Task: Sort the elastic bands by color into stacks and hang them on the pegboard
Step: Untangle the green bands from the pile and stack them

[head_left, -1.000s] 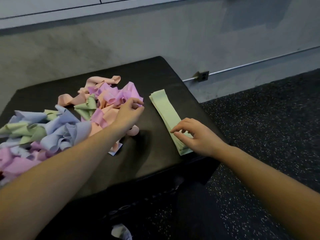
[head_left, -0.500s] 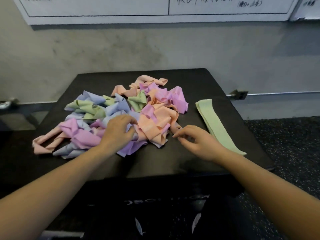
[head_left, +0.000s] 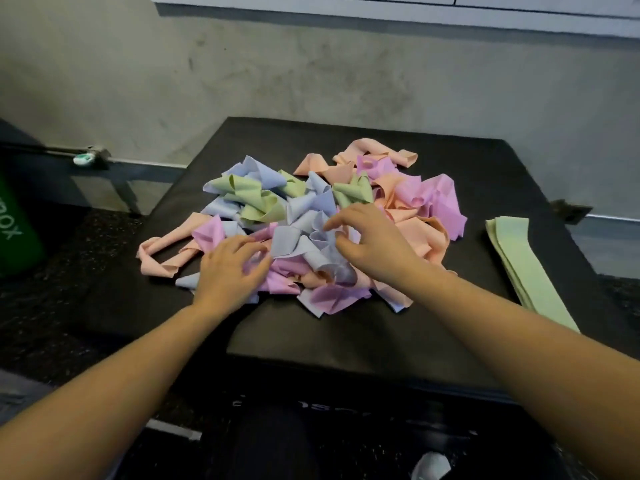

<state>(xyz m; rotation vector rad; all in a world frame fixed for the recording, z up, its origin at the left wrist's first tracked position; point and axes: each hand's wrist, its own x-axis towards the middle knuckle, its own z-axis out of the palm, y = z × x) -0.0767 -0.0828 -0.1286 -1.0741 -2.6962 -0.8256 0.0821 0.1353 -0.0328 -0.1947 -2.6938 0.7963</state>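
Observation:
A tangled pile of elastic bands [head_left: 311,216] in blue, green, pink and peach lies on the black padded box [head_left: 346,334]. A flat stack of green bands [head_left: 519,265] lies apart from it, along the box's right edge. My left hand [head_left: 230,268] rests on the near left of the pile, its fingers spread over pink bands. My right hand [head_left: 370,244] is over the middle of the pile, with its fingers loosely bent and touching curled blue bands. Neither hand plainly grips a band. No pegboard is in view.
A grey concrete wall [head_left: 311,74] rises right behind the box, with a white board edge at the top. A green box [head_left: 17,230] stands at far left on the dark speckled floor. A metal rail [head_left: 86,157] runs along the wall base.
My right hand left the green stack and moved left into the pile. My left hand slid to the pile's near left side. My view swung left and centred on the pile.

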